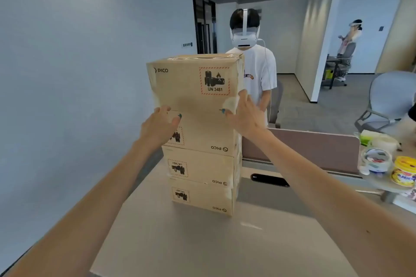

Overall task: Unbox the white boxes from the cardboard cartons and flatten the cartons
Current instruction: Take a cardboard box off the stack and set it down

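A stack of several brown cardboard cartons (202,168) marked PICO and UN 3481 stands on the beige table (202,243). The top carton (191,81) is sealed with tape and sits slightly askew on the one below. My left hand (161,122) grips its lower left corner, thumb on the front face. My right hand (244,114) grips its lower right corner, fingers around the side. No white boxes are visible.
A person in a white headset (244,36) stands right behind the stack. A pink divider (315,148) runs along the table's back right. A tape roll (374,161) and a yellow-lidded jar (405,171) sit at the right. A grey chair (391,96) stands beyond.
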Action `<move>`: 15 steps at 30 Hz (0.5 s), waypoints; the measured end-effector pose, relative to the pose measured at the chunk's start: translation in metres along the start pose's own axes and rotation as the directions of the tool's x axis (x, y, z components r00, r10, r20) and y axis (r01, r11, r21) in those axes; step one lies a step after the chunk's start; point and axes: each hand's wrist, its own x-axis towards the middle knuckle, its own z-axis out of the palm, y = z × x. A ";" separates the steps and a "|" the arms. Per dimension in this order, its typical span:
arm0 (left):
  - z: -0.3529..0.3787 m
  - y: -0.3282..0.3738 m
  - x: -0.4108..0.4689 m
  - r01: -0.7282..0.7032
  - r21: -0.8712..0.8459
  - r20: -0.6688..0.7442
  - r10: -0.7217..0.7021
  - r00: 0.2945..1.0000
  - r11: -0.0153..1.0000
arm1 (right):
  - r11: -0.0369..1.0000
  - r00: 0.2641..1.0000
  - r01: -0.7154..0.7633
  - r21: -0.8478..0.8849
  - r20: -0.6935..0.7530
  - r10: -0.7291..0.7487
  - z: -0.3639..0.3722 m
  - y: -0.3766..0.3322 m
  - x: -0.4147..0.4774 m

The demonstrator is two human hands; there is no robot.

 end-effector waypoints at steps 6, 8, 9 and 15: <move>-0.004 -0.035 0.072 0.023 -0.282 -0.097 -0.052 0.994 0.959 | 0.940 0.943 -0.154 0.306 -0.238 0.232 0.029 -0.027 0.044; -0.007 -0.044 0.094 0.031 -0.469 -0.108 -0.092 0.990 0.883 | 0.890 0.929 -0.158 0.427 -0.241 0.280 0.033 -0.035 0.059; -0.007 -0.048 0.106 0.035 -0.564 -0.100 -0.110 0.989 0.825 | 0.859 0.919 -0.163 0.486 -0.242 0.312 0.032 -0.040 0.065; -0.019 -0.052 0.162 0.195 -0.859 0.118 -0.188 0.975 0.474 | 0.511 0.826 -0.214 0.833 -0.125 0.549 0.038 -0.050 0.106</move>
